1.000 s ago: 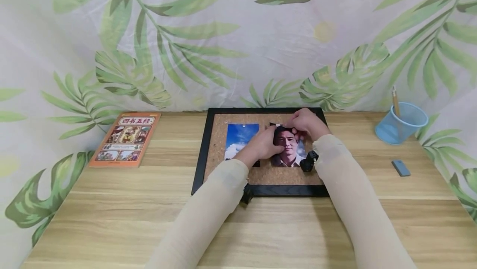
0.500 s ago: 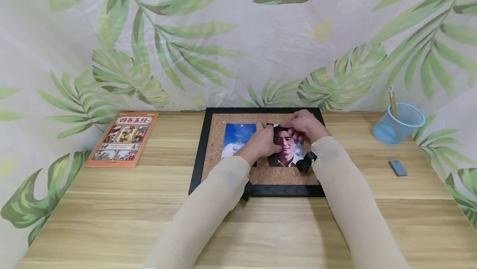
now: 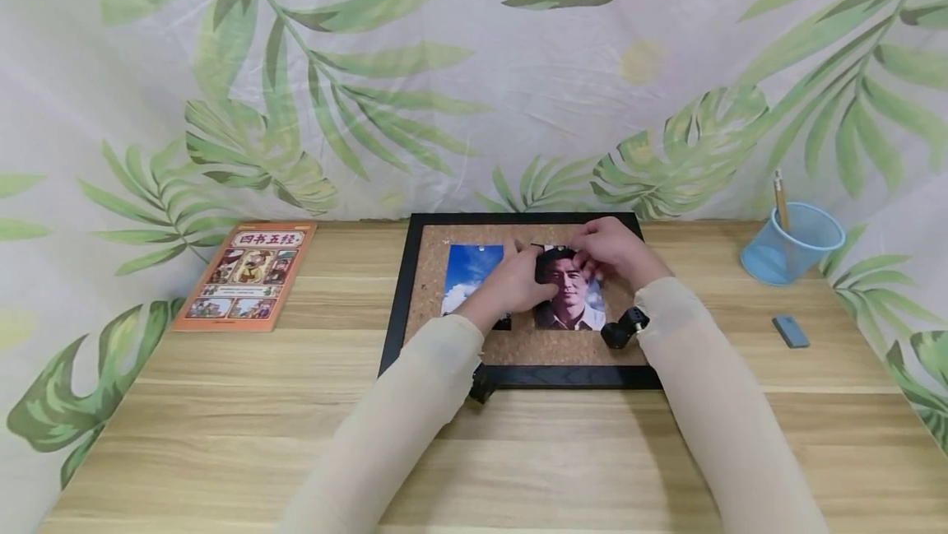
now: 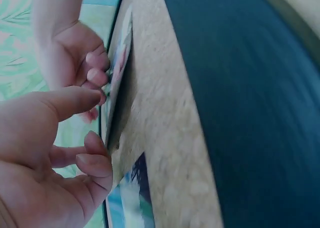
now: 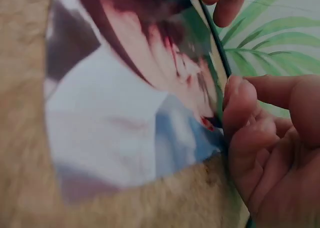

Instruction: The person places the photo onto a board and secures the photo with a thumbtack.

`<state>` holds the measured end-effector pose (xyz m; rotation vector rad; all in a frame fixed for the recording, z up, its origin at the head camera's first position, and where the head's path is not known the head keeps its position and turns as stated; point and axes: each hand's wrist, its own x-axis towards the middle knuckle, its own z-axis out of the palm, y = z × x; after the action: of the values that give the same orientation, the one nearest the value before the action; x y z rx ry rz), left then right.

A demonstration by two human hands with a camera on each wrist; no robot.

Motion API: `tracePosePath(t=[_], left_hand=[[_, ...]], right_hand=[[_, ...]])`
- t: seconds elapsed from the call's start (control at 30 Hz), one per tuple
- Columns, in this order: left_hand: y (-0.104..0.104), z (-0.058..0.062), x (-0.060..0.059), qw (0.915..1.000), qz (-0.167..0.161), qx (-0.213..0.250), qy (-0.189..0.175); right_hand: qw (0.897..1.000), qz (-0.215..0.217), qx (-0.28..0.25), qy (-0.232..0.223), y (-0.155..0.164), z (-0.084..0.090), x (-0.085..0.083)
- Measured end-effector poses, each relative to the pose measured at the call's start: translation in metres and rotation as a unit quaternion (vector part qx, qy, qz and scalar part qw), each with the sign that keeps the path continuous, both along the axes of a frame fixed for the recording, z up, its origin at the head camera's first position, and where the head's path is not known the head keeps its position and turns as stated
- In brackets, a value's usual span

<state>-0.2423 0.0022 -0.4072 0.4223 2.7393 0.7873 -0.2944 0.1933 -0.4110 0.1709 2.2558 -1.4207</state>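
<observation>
A portrait photo lies on the right half of a cork board with a black frame. My left hand holds its upper left edge, thumb over the front. At the upper right edge, my right hand pinches with curled fingers; anything small between its fingertips is hidden. In the left wrist view, the photo bows away from the cork, with the right hand beyond the left hand. The right wrist view shows the right fingertips against the photo's top edge. A sky photo lies left, partly covered.
An orange book lies at the table's left. To the right stand a blue mesh pencil cup with a pencil, and a grey-blue eraser-like block. A leaf-patterned cloth hangs behind the wooden table.
My right wrist has shifted slightly right and my left forearm slightly left. Both hands stay at the portrait photo's upper edge; the photo keeps its place on the board.
</observation>
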Motion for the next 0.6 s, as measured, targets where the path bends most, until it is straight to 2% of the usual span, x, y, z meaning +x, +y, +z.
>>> tracePosePath(t=[0.17, 0.37, 0.5, 0.6], left_hand=[[-0.019, 0.008, 0.002, 0.9978, -0.012, 0.063, 0.015], [-0.044, 0.019, 0.004, 0.9903, -0.015, 0.134, 0.033], [-0.060, 0.029, 0.009, 0.9859, -0.012, 0.155, 0.061], [-0.074, 0.037, 0.017, 0.9833, -0.006, 0.162, 0.083]], right_hand=[[0.999, 0.021, -0.015, 0.042, 0.007, 0.009, 0.009], [0.994, 0.037, -0.030, 0.096, 0.015, 0.022, 0.024], [0.987, 0.038, 0.002, 0.155, 0.018, 0.030, 0.036], [0.973, 0.043, 0.057, 0.220, 0.022, 0.036, 0.046]])
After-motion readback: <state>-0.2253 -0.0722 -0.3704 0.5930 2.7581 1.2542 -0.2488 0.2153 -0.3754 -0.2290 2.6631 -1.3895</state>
